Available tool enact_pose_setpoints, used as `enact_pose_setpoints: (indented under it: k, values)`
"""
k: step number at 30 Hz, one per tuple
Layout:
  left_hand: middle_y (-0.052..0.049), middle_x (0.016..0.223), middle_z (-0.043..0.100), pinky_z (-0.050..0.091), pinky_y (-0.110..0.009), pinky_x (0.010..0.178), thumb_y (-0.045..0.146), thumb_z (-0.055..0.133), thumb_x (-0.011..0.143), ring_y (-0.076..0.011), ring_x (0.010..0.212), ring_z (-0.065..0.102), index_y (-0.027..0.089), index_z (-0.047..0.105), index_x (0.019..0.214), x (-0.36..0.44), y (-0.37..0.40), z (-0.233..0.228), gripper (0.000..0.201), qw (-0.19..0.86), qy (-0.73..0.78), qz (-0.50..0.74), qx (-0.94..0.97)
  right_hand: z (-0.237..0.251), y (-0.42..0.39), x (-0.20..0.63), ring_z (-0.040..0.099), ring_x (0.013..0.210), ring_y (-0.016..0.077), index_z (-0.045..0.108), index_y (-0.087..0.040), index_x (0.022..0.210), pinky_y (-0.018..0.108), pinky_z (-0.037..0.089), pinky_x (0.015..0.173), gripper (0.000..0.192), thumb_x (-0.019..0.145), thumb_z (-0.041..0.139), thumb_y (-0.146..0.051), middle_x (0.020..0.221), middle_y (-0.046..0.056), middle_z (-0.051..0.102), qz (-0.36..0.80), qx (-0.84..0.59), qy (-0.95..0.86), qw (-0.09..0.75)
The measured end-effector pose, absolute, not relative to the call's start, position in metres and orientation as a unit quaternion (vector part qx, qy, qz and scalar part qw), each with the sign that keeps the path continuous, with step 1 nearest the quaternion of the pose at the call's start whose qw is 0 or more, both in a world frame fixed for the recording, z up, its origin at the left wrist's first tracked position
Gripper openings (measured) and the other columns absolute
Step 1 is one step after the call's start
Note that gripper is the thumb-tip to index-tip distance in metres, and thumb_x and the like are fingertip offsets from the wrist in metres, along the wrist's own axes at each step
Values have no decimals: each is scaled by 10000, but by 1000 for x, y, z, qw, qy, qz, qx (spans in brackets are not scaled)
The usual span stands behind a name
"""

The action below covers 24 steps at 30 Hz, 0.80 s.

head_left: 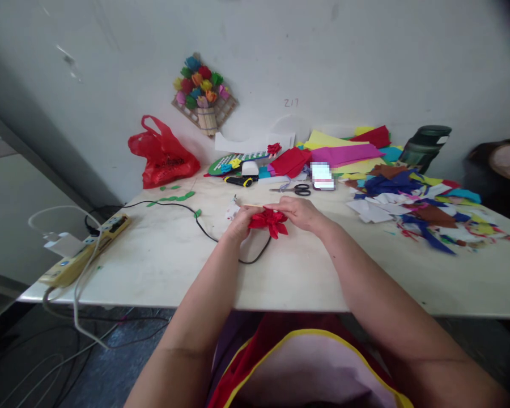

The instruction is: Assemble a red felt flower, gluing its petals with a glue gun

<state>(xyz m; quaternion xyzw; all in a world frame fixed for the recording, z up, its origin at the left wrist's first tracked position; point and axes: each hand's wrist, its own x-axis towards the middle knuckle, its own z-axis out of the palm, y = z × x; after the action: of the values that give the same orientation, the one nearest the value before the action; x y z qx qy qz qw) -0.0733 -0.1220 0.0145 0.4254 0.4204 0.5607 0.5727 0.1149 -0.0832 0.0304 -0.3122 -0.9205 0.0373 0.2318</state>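
A red paper flower lies between my two hands over the middle of the white table. My left hand grips its left side. My right hand pinches its top right, fingers curled over the petals. A thin wooden stick juts out just behind the flower, near my fingertips. Whether the stick is joined to the flower is hidden by my fingers.
Black-handled scissors, a black and yellow cutter and coloured paper sheets lie behind. Paper scraps cover the right side. A black cable crosses the table; a power strip and a red plastic bag sit left.
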Motion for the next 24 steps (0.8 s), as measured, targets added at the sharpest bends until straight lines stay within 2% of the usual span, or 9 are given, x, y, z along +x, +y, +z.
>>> enact_pose_setpoints:
  k: [11,18,24]
  values:
    - [-43,548,626,421,-253,472,259,646,601,-154,496,560,115,624,580,-70,-125,18,147,593,418,564,394,34,-83,115,546,782,135,616,-351,1221,226,368,666,527,838,406,-57,876,18,617,38,-288,-924,248]
    - [-27,538,615,416,-228,481,337,741,642,-128,501,560,120,617,600,-69,-126,19,253,599,406,563,399,34,-83,116,546,794,133,620,-372,1211,219,372,659,539,825,422,-53,894,13,623,26,-290,-925,243]
    - [-35,578,631,417,-225,497,286,736,665,-117,516,566,111,631,633,-72,-127,22,207,601,405,551,412,33,-82,116,571,813,147,638,-339,1197,242,407,687,444,867,441,-116,922,30,644,44,-294,-921,253]
